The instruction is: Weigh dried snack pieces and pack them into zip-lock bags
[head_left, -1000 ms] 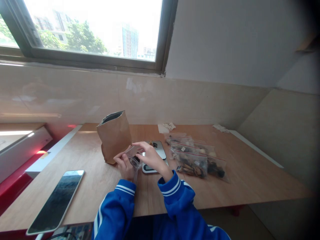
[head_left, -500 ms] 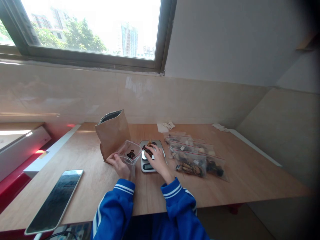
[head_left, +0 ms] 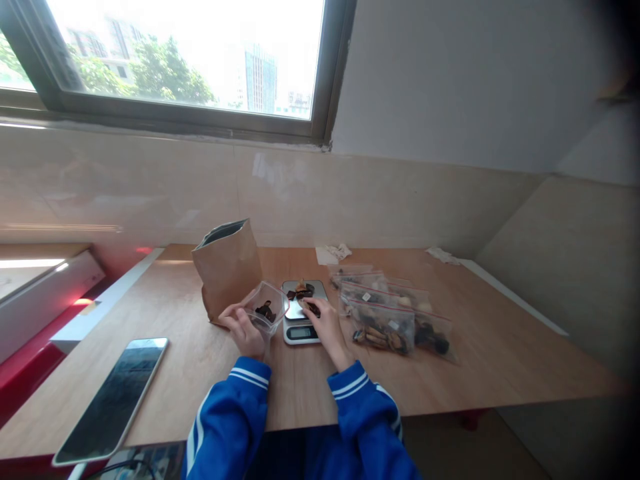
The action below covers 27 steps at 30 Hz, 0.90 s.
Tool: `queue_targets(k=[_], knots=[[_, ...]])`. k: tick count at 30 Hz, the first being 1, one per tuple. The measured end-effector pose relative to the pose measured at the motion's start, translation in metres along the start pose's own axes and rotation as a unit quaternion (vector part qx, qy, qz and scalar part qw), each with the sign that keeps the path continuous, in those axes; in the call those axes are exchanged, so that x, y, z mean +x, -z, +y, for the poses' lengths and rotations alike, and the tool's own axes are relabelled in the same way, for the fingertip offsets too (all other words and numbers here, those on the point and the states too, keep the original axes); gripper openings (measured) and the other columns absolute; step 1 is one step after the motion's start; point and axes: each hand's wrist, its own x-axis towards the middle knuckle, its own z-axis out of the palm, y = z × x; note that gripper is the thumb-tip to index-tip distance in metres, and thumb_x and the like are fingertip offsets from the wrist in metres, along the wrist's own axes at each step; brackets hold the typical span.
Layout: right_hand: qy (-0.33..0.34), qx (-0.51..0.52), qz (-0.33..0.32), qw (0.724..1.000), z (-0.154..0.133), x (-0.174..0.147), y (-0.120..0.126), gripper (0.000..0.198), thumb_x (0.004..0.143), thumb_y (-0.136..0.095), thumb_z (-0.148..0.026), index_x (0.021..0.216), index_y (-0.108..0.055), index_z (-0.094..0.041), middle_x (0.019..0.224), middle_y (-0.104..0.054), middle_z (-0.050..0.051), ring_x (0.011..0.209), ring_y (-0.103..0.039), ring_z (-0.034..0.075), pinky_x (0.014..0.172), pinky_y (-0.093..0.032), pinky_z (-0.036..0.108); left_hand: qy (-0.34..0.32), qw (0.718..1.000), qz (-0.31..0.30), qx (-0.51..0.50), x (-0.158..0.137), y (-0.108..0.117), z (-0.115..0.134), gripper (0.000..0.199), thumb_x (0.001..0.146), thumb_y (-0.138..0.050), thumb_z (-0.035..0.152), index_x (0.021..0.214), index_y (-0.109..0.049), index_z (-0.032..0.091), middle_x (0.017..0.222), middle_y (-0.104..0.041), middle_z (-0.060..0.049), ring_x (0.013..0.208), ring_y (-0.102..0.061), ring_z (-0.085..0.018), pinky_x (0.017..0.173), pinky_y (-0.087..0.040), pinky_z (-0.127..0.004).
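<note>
My left hand (head_left: 245, 333) is closed on a clear zip bag (head_left: 278, 296), holding its mouth open toward the right. Dark brown dried pieces (head_left: 265, 310) lie inside the bag. Just right of it stands a small digital kitchen scale (head_left: 294, 336) with a metal plate. More dark dried pieces (head_left: 302, 291), one of them tan, rest on the back of that plate. My right hand (head_left: 327, 327) is over the scale's right side, its fingers pinched on a dark dried piece (head_left: 313, 308). The exact kind of these pieces is hard to make out.
An upright brown paper bag (head_left: 230, 267) stands open behind my left hand. Several filled zip bags (head_left: 383, 320) lie to the right of the scale. A phone (head_left: 113, 400) is at the front left, and crumpled tissue (head_left: 337, 252) lies by the wall.
My right hand has drawn back toward me and right from the pieces on the plate, now with a dark piece in its fingers. The scale's display shows more fully.
</note>
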Motion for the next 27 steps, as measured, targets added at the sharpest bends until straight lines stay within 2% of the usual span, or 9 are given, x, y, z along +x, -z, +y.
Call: queue_targets(k=[3, 6, 8, 10, 14, 18, 21, 23, 27], knots=[[-0.053, 0.088, 0.014, 0.995, -0.015, 0.004, 0.005, 0.027, 0.077, -0.064, -0.032, 0.099, -0.069, -0.018, 0.101, -0.069, 0.010, 0.093, -0.063, 0.024, 0.082, -0.051, 0.038, -0.006, 1.000, 0.000, 0.022, -0.002, 0.000, 0.006, 0.027, 0.091, -0.035, 0.046, 0.096, -0.042, 0.019, 0.096, -0.051, -0.006, 0.087, -0.056, -0.018, 0.082, -0.045, -0.036], [-0.115, 0.238, 0.005, 0.965, -0.046, 0.010, 0.015, 0.039, 0.073, -0.068, -0.041, 0.102, -0.068, -0.016, 0.100, -0.070, 0.009, 0.091, -0.064, 0.022, 0.081, -0.052, 0.036, -0.007, 0.999, -0.005, 0.035, -0.003, 0.000, 0.009, 0.029, 0.091, -0.035, 0.046, 0.097, -0.042, 0.019, 0.097, -0.053, -0.009, 0.087, -0.056, -0.020, 0.081, -0.045, -0.039], [-0.125, 0.310, -0.041, 0.942, -0.068, 0.014, 0.022, 0.042, 0.071, -0.070, -0.042, 0.105, -0.067, -0.016, 0.100, -0.071, 0.008, 0.092, -0.064, 0.021, 0.083, -0.051, 0.035, -0.006, 0.999, -0.003, 0.036, -0.004, 0.000, 0.010, 0.030, 0.090, -0.034, 0.047, 0.097, -0.041, 0.019, 0.099, -0.054, -0.011, 0.089, -0.057, -0.022, 0.083, -0.044, -0.040], [-0.120, 0.327, -0.102, 0.932, -0.085, 0.018, 0.024, 0.041, 0.071, -0.071, -0.041, 0.104, -0.067, -0.017, 0.099, -0.071, 0.008, 0.092, -0.065, 0.020, 0.082, -0.052, 0.034, -0.002, 0.999, 0.003, 0.035, -0.004, -0.001, 0.010, 0.031, 0.090, -0.034, 0.048, 0.097, -0.041, 0.019, 0.099, -0.054, -0.011, 0.090, -0.057, -0.023, 0.084, -0.044, -0.041], [-0.077, 0.255, -0.189, 0.945, -0.097, 0.025, 0.009, 0.035, 0.074, -0.068, -0.039, 0.100, -0.069, -0.016, 0.096, -0.071, 0.007, 0.086, -0.066, 0.019, 0.078, -0.052, 0.032, 0.009, 1.000, 0.005, 0.023, -0.005, -0.003, 0.011, 0.031, 0.091, -0.034, 0.048, 0.098, -0.040, 0.019, 0.101, -0.055, -0.012, 0.091, -0.059, -0.023, 0.083, -0.046, -0.041], [-0.052, 0.150, -0.204, 0.966, -0.098, 0.030, -0.016, 0.024, 0.078, -0.063, -0.028, 0.099, -0.068, -0.018, 0.092, -0.071, 0.006, 0.082, -0.066, 0.020, 0.074, -0.053, 0.031, 0.026, 0.999, -0.008, 0.022, -0.007, -0.003, 0.011, 0.032, 0.091, -0.034, 0.047, 0.101, -0.041, 0.017, 0.103, -0.056, -0.015, 0.090, -0.060, -0.024, 0.080, -0.047, -0.043], [0.004, 0.113, -0.211, 0.971, -0.102, 0.032, -0.024, 0.024, 0.078, -0.059, -0.016, 0.100, -0.068, -0.021, 0.096, -0.071, 0.004, 0.089, -0.065, 0.019, 0.081, -0.051, 0.031, 0.031, 0.999, -0.012, 0.039, -0.006, -0.002, 0.008, 0.034, 0.091, -0.035, 0.047, 0.103, -0.042, 0.016, 0.105, -0.056, -0.017, 0.091, -0.060, -0.025, 0.080, -0.048, -0.044], [0.044, 0.090, -0.185, 0.978, -0.100, 0.034, -0.022, 0.023, 0.082, -0.054, -0.016, 0.098, -0.068, -0.022, 0.098, -0.070, 0.004, 0.092, -0.064, 0.019, 0.085, -0.049, 0.032, 0.031, 0.999, -0.005, 0.043, -0.003, -0.002, 0.004, 0.034, 0.091, -0.035, 0.047, 0.104, -0.042, 0.016, 0.105, -0.057, -0.017, 0.092, -0.060, -0.025, 0.080, -0.048, -0.043], [0.045, -0.012, -0.017, 0.999, -0.074, 0.039, -0.018, 0.025, 0.089, -0.044, -0.022, 0.100, -0.066, -0.020, 0.109, -0.062, 0.008, 0.107, -0.056, 0.020, 0.096, -0.042, 0.036, 0.019, 0.999, 0.021, 0.040, 0.001, -0.003, 0.000, 0.032, 0.092, -0.034, 0.045, 0.102, -0.041, 0.015, 0.105, -0.058, -0.017, 0.096, -0.060, -0.025, 0.085, -0.046, -0.042]])
